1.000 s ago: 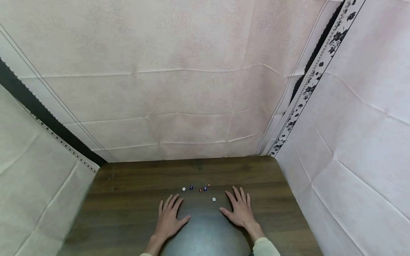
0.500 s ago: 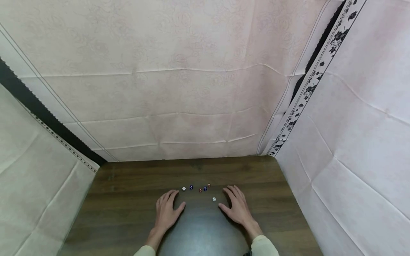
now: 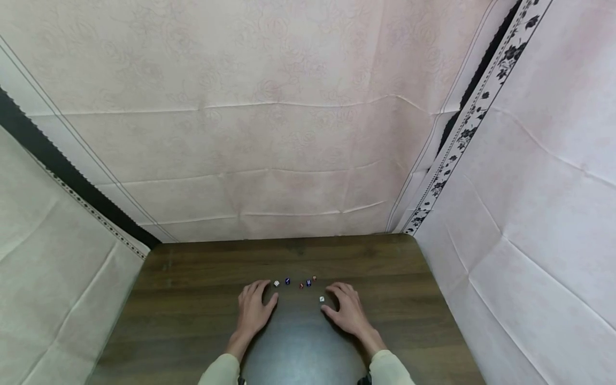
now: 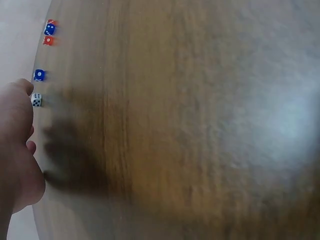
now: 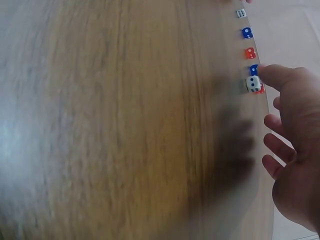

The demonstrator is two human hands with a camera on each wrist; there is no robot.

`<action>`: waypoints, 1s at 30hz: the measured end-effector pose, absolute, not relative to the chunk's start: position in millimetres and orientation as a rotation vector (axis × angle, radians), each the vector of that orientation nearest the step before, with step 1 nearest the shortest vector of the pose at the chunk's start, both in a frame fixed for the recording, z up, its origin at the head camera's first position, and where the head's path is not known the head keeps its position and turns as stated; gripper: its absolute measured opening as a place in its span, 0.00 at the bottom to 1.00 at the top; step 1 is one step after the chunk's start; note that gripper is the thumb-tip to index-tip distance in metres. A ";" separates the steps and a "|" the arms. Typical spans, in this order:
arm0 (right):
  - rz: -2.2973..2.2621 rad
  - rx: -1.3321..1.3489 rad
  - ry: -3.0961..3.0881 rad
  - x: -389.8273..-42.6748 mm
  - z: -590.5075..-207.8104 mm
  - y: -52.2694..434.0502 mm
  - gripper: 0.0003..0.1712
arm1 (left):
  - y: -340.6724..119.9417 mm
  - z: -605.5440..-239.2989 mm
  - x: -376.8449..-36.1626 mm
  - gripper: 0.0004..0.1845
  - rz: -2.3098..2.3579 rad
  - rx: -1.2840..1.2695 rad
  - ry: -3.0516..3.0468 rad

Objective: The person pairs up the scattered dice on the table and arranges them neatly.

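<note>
**A:** Going from the left, what is the left hand [image 3: 254, 309] doing?

**B:** It is lying palm down on the dark wooden table [image 3: 192, 299], fingers loosely curved and holding nothing. A white die [image 3: 276, 284] is sitting just beside its fingertips, towards the middle.

**A:** And further along?

**B:** A row of dice is running rightwards between the hands: a blue die [image 3: 287, 281], a red die [image 3: 301, 286], a second blue die [image 3: 308, 283], and a small orange die [image 3: 314, 278] at the end, a little further back.

**A:** Which one is the right hand [image 3: 347, 313] nearest to?

**B:** A second white die [image 3: 321, 299], lying apart from the row and closer to the person. It is sitting just to the inside of the right thumb and forefinger, so the right hand is clearly nearer than the left. Dice being cubes, no long axis is mattering here.

**A:** Are those fingers gripping it?

**B:** No. In the right wrist view the fingers [image 5: 277, 75] are curling loosely, spread a little, with one tip close to that die [image 5: 252, 84] but nothing being held.
</note>
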State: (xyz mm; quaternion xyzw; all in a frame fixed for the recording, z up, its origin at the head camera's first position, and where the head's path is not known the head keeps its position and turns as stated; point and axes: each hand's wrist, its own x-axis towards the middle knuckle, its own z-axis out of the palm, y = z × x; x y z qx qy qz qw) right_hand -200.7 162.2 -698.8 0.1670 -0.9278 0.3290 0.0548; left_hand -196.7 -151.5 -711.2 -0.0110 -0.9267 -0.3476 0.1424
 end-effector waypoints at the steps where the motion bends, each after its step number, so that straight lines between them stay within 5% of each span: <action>1: 1.009 0.505 -2.821 -201.1 -698.6 160.8 0.27 | -150.8 -711.2 -198.0 0.26 -1.002 -0.034 -2.668; 30: 1.109 0.438 -2.863 -211.2 -704.6 151.0 0.13 | -137.2 -718.0 -221.7 0.14 -1.057 0.105 -2.647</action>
